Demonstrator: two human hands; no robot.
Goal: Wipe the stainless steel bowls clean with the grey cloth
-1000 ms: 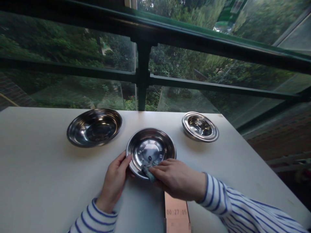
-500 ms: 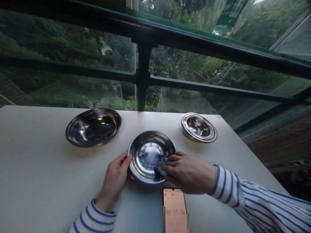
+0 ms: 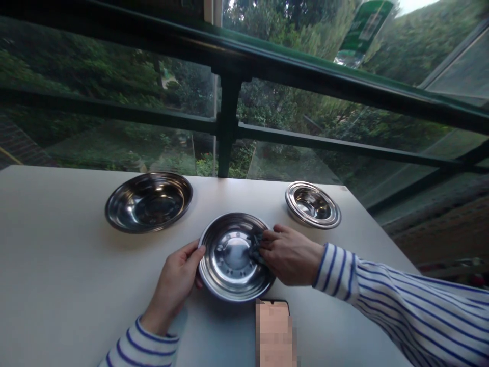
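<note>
My left hand [image 3: 178, 280] grips the left rim of a shiny steel bowl [image 3: 233, 283], thumb on the inside edge and fingers beneath. The bowl is tilted toward me, above the white table. In my right hand [image 3: 288, 255] a dark grey-blue cloth [image 3: 256, 250] is bunched under the fingertips, pressed against the bowl's inner right wall. Part of the cloth is hidden by the fingers. A phone [image 3: 273, 331] lies just below the bowl, its screen partly blurred out.
A larger steel bowl [image 3: 148, 204] sits at the back left of the white table [image 3: 76, 285]. At the back right stand smaller steel bowls [image 3: 313, 205], seemingly stacked. Behind the table run a dark green railing [image 3: 171, 120] and glass; a green-labelled bottle [image 3: 362, 33] is above.
My right hand has moved the cloth from the bowl's near edge up along its right inner side. My left hand keeps its hold on the rim, and the bowl sits slightly lower in view.
</note>
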